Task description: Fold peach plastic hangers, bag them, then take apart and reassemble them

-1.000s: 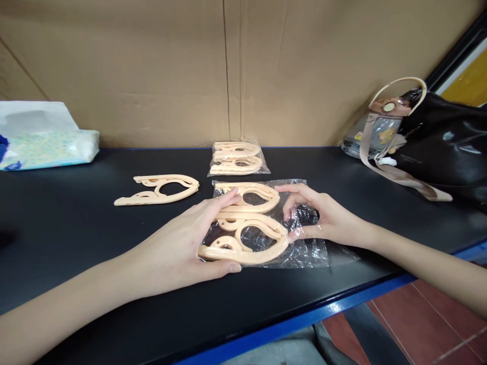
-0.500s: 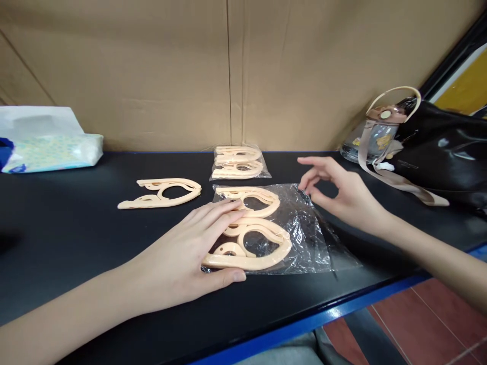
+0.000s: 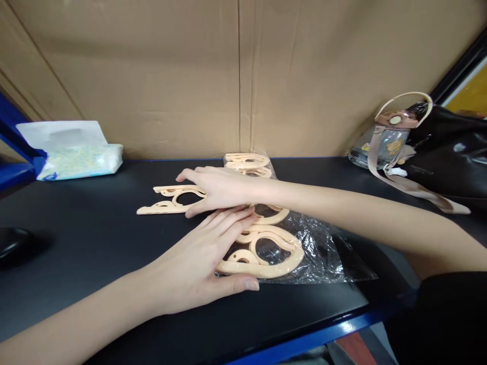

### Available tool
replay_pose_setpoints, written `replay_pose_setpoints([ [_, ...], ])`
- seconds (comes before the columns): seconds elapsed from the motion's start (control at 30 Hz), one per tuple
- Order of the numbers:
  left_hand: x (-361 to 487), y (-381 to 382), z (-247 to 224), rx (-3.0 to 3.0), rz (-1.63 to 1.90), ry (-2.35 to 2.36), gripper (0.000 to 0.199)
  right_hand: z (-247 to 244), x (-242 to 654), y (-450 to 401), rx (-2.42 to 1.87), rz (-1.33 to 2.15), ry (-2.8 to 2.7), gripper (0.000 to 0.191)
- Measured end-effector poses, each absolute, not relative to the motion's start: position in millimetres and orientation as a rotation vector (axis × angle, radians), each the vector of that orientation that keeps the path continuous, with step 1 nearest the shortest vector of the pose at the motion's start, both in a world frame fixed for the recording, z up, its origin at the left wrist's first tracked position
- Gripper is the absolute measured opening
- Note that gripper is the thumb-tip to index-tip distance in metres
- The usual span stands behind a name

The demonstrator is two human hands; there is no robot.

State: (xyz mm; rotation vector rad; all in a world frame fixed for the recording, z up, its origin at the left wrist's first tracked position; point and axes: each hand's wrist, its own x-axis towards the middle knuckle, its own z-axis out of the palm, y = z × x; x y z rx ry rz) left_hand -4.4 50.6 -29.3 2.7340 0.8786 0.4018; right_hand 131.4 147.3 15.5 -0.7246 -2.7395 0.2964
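My left hand [image 3: 205, 253] lies flat with fingers stretched out, pressing on the left part of a clear plastic bag [image 3: 323, 253]. Inside that bag are cream folding hangers [image 3: 281, 268], partly covered by my hand and right forearm. My right hand [image 3: 216, 187] reaches across to a loose cream folding hanger [image 3: 160, 208] on the table. Thumb and fingers are spread apart around its rounded right end, without a visible grip. Behind my right wrist sits a smaller bagged set of hangers [image 3: 247, 160], partly hidden.
A tissue pack [image 3: 83, 159] stands at the back left, and a black mouse-like object [image 3: 15, 243] lies at the left edge. A strapped water bottle [image 3: 391, 137] and black bag [image 3: 452, 157] stand at the right. Cardboard [image 3: 171, 76] walls the back of the black table [image 3: 95, 228].
My right hand has moved left from beyond the bag to the loose hanger, its forearm now crossing above the bag. My left hand stays on the bag. The view has shifted slightly left.
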Motion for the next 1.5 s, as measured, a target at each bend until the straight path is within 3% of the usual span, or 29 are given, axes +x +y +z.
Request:
replay_pose_setpoints([
  [0.13,-5,53,-30,2.754,0.404,0.832,0.085,18,101,161,-0.832,0.355,-2.842,0.074],
  [0.33,-7,55,-28,2.762,0.409,0.808,0.08,25,112,164,-0.762,0.359,-2.766,0.079],
  [0.47,-7,57,-23,2.75,0.392,0.817,0.074,41,161,155,-0.783,0.294,-2.644,0.076],
  [0.67,-8,60,-15,2.761,0.461,0.834,0.055,47,261,129,-0.986,0.148,-2.543,0.086],
  [0.83,-8,59,-12,2.734,0.554,0.874,0.051,50,340,101,-1.262,0.176,-2.331,0.093],
  [1.0,-7,59,-12,2.705,0.563,0.908,0.048,53,386,83,-1.454,0.313,-2.476,0.079],
  [1.13,-6,60,-12,2.652,0.583,0.901,0.045,48,387,72,-1.544,0.359,-2.616,0.079],
  [1.5,-6,59,-13,2.621,0.564,0.934,0.047,42,339,55,-1.269,0.463,-2.68,0.093],
])
